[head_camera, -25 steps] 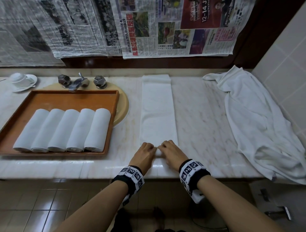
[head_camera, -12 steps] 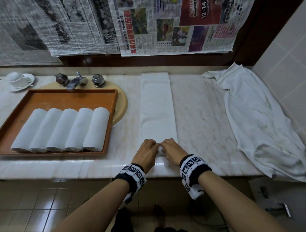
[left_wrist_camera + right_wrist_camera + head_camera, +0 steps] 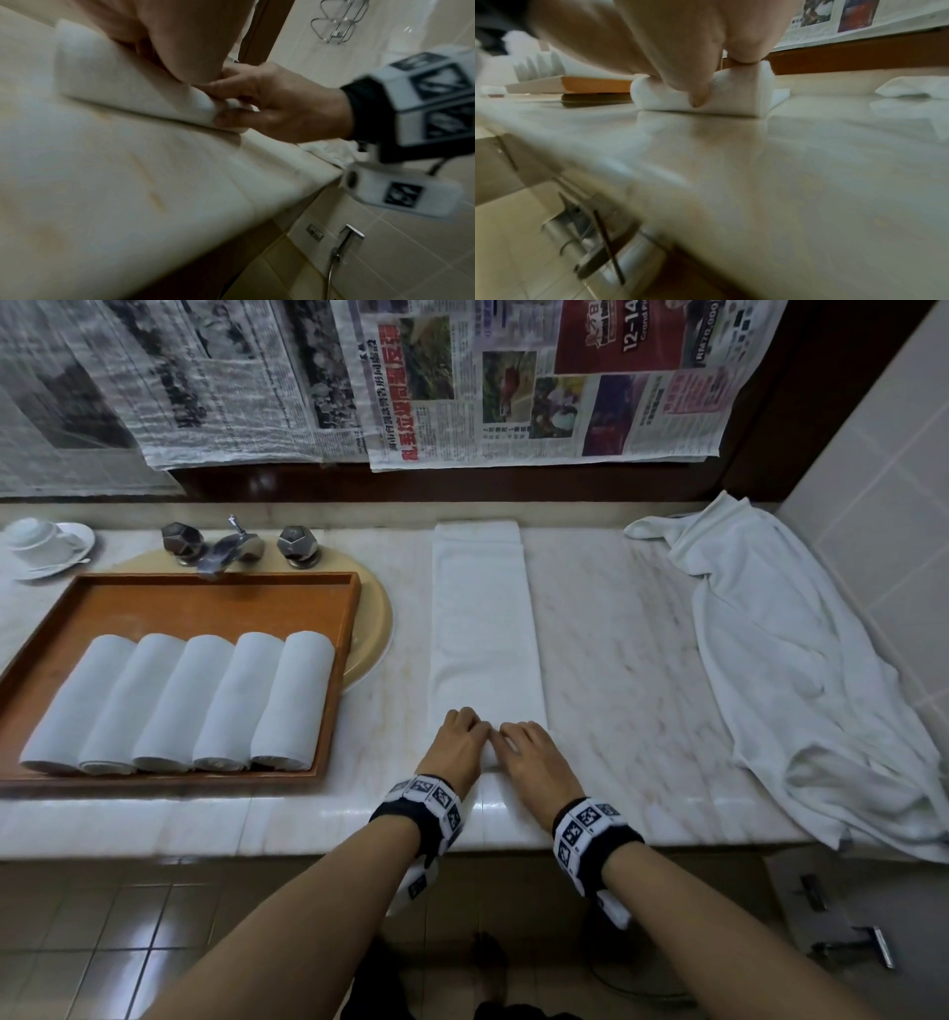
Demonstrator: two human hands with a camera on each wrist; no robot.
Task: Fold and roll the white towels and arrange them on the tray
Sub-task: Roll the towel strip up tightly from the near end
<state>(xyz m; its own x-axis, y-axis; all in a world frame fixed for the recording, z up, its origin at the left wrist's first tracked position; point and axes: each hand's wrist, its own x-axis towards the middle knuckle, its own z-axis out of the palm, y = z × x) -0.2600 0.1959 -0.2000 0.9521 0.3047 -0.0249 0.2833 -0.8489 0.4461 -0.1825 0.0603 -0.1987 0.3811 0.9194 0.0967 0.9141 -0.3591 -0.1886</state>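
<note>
A white towel, folded into a long narrow strip, lies on the marble counter and runs away from me. Its near end is wound into a small roll. My left hand and right hand sit side by side on that roll, fingers curled over it and thumbs tucked behind; the left wrist view shows the right hand pinching the rolled edge. Several finished white rolls lie in a row in the wooden tray at the left.
A loose, crumpled white towel drapes over the counter's right end by the tiled wall. Behind the tray are a tap over a beige basin and an upturned cup on a saucer. Newspapers hang behind.
Both hands have crept a little away from me along the strip, and the roll under them has grown slightly. The tray and the loose towel have not moved.
</note>
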